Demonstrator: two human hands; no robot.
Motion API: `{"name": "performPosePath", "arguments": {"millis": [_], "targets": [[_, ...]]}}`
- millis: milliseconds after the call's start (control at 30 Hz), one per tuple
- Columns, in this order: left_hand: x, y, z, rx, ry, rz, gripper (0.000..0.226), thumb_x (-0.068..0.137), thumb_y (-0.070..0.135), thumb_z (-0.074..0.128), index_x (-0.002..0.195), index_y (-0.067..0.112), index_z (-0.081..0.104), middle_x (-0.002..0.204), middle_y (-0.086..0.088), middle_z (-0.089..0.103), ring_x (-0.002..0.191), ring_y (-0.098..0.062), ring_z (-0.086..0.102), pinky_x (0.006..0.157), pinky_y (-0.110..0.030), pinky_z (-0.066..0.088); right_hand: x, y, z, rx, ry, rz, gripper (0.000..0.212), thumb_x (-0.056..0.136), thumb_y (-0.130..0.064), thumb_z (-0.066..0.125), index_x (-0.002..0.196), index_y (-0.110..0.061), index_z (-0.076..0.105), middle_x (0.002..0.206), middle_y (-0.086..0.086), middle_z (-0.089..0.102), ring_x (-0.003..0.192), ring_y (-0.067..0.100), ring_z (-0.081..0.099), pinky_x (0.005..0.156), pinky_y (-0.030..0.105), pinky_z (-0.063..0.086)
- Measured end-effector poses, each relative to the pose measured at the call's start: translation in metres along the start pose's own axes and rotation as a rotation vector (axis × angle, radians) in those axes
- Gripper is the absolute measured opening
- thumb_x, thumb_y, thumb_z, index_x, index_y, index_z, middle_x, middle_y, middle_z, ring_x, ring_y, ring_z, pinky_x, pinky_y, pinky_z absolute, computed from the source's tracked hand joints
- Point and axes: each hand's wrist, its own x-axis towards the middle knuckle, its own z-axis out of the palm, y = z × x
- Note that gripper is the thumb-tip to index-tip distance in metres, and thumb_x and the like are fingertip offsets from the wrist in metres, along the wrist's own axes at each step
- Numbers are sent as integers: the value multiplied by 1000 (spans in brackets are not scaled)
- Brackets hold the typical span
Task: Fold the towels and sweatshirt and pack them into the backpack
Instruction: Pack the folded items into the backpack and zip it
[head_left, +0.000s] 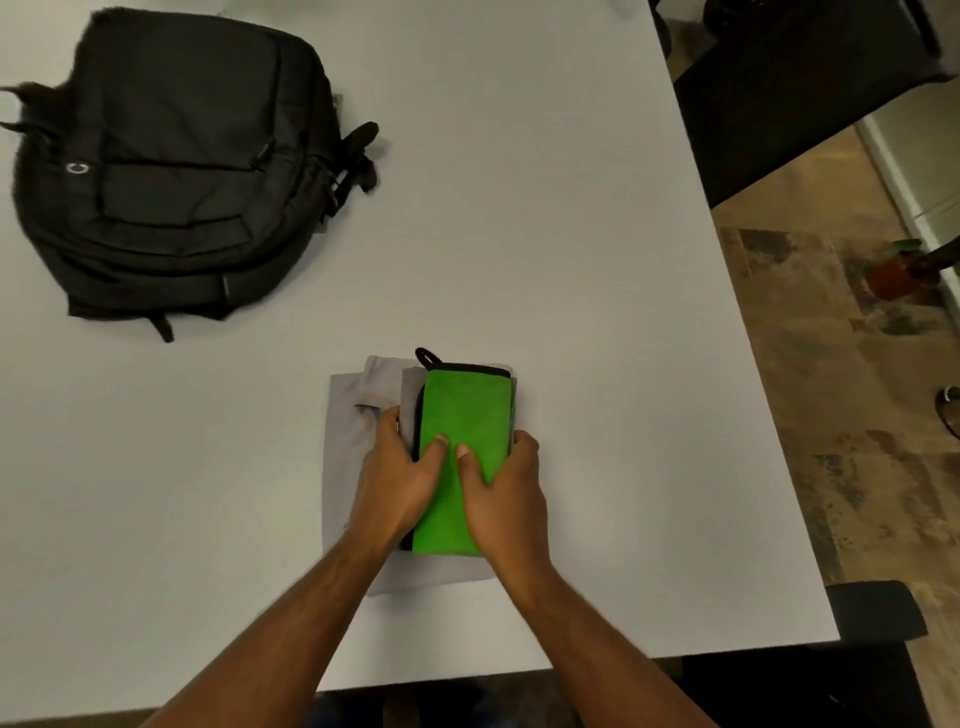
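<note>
Both hands on the stack now. Left hand (397, 475) and right hand (506, 491) clamp the green towel (462, 410) from either side, thumbs pressed on top, fingers curled round the edges & out of sight under it. Looks like a two-sided squeeze to keep the folds together for a lift. Towel sits between the palms, atop the folded grey sweatshirt (345, 447), near table (571, 260) edge. Backpack (171, 161) lies well apart, far left, looks zipped, so packing not yet started.
</note>
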Motion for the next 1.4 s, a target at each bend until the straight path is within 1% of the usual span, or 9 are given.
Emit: {"name": "performPosePath", "arguments": {"millis": [133, 200, 333, 433, 567, 700, 800, 1033, 1400], "targets": [[0, -16, -13, 138, 31, 1, 30, 97, 34, 60, 120, 21, 47, 89, 4, 65, 74, -13, 63, 59, -30, 43, -9, -6, 15, -210, 42, -95, 71, 96, -61, 49, 147, -16, 29, 137, 4, 49, 119, 24, 57, 91, 40, 53], [2, -21, -14, 173, 37, 8, 36, 96, 37, 59, 126, 22, 47, 95, 6, 65, 79, -13, 64, 64, -32, 47, -9, -6, 19, -290, 43, -109, 71, 97, -62, 45, 147, -14, 29, 133, 5, 49, 117, 25, 57, 88, 40, 52], [4, -29, -14, 220, 108, 84, 54, 95, 41, 59, 142, 21, 42, 122, 9, 50, 107, -13, 53, 88, -32, 43, -4, -4, 23, -424, 47, -112, 78, 97, -67, 38, 149, -9, 29, 131, 7, 47, 116, 26, 54, 86, 39, 51], [2, -30, -15, 303, 204, 214, 57, 97, 44, 50, 147, 19, 38, 140, -2, 48, 129, -23, 46, 106, -40, 41, -3, -10, 22, -511, 208, -226, 82, 97, -65, 30, 154, -7, 29, 146, 14, 43, 128, 31, 47, 99, 44, 47], [7, -39, -12, 506, 50, 516, 60, 105, 39, 38, 162, 24, 23, 170, -2, 17, 156, -16, 14, 126, -42, 17, 9, -9, 29, -634, 109, -548, 63, 103, -43, 34, 161, -23, 19, 169, 8, 14, 156, 24, 12, 124, 51, 17], [18, -60, -16, 711, -133, 495, 59, 106, 51, 7, 161, 39, -11, 170, 5, -18, 156, -15, -15, 127, -52, 7, 20, 8, 39, -700, -9, -484, 62, 104, -47, 19, 162, -34, 3, 170, -4, -14, 156, 21, -11, 123, 60, 6], [22, -65, -18, 743, -156, 462, 60, 99, 58, -12, 156, 43, -23, 167, 9, -27, 155, -14, -22, 127, -51, 2, 21, 10, 45, -712, -6, -455, 62, 103, -47, 14, 162, -35, -3, 169, -6, -19, 156, 22, -16, 122, 63, 8], [29, -69, -17, 768, -168, 445, 58, 103, 53, 1, 153, 45, -28, 165, 11, -32, 153, -14, -27, 127, -48, -2, 28, 12, 52, -731, 0, -419, 62, 103, -47, 16, 162, -35, -1, 169, -5, -16, 157, 23, -11, 120, 65, 16], [27, -78, -21, 705, -86, 449, 65, 105, 57, 14, 161, 37, -13, 170, 4, -17, 156, -13, -16, 126, -46, -4, 21, 7, 46, -707, 19, -451, 62, 104, -43, 18, 162, -34, -1, 170, -3, -15, 157, 24, -10, 121, 62, 19]]}}
